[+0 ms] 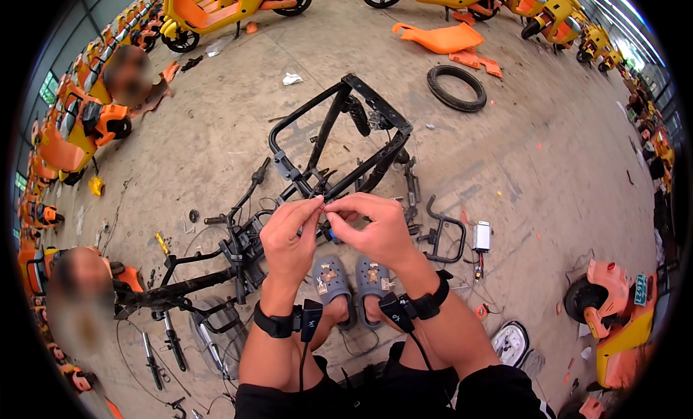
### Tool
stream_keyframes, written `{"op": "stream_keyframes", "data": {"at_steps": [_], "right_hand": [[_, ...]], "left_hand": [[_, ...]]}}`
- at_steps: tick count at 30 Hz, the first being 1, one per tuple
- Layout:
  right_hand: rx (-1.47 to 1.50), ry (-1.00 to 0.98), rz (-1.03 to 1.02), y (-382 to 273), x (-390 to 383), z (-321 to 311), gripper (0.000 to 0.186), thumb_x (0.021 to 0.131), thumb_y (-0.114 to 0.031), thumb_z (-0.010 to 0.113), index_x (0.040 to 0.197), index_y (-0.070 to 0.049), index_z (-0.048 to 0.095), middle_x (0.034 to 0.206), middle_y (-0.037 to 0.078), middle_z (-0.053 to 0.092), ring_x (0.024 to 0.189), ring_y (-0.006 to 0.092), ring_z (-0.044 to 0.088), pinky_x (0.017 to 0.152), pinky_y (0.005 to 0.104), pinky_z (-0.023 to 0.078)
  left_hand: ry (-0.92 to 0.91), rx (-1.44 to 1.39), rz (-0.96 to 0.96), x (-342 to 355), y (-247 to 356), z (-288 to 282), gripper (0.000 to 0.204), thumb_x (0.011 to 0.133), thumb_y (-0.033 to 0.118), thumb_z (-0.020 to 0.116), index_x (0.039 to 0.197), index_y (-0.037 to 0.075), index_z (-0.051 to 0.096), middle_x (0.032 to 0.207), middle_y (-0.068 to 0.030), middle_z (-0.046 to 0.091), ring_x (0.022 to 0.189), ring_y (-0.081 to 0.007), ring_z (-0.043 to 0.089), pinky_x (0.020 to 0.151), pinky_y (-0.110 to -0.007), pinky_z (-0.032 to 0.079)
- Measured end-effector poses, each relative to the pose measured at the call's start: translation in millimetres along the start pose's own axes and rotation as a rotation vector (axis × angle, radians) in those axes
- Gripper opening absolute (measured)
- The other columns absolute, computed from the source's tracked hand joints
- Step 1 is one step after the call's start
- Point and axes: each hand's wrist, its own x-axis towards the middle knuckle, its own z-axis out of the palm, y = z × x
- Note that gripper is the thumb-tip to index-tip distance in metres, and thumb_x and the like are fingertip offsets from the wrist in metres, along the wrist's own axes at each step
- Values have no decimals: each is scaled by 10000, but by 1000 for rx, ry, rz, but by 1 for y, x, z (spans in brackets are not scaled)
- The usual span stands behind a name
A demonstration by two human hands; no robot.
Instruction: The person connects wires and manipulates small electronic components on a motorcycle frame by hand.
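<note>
My left hand point(289, 235) and my right hand point(372, 231) meet in front of me, both with fingers pinched together on something tiny that I cannot make out. Just beyond my fingertips stands a black tubular metal frame point(377, 108), with a black spring shock point(359, 114) inside it. More black tubes and frame parts point(238, 256) lie to the left and under my hands, with loose cables among them. Below my hands are my feet in grey clogs point(330, 282).
A black tyre point(456, 88) and orange panels point(437, 38) lie beyond the frame. To the right are a bent black tube piece point(449, 242), a silver box with wires point(481, 236) and a scooter point(621, 339). Yellow-orange scooters point(76, 134) line both sides; two areas at left are blurred.
</note>
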Motion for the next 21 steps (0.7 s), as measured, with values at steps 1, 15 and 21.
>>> {"op": "stream_keyframes", "data": {"at_steps": [1,15,21], "right_hand": [[-10,7,-2,1,0,0,142,791,1,737,933,14,736,852,86,728,706,122,676,645,248,542],[-50,73,39,3,-1,6,102,784,-73,735,864,-14,711,773,73,700,612,134,673,562,257,537],[-130,76,-78,2,-2,7,122,752,-15,749,869,-12,713,801,71,709,641,134,659,586,249,522]], "left_hand": [[-4,23,25,0,0,0,201,798,-59,723,985,11,737,882,-120,721,759,-247,681,664,-311,530],[-19,113,135,2,4,-3,211,782,-92,716,967,8,732,875,-110,707,745,-226,669,653,-296,521],[-39,147,170,4,5,-6,242,771,-100,710,982,16,732,854,-105,691,739,-241,646,641,-312,506]]}}
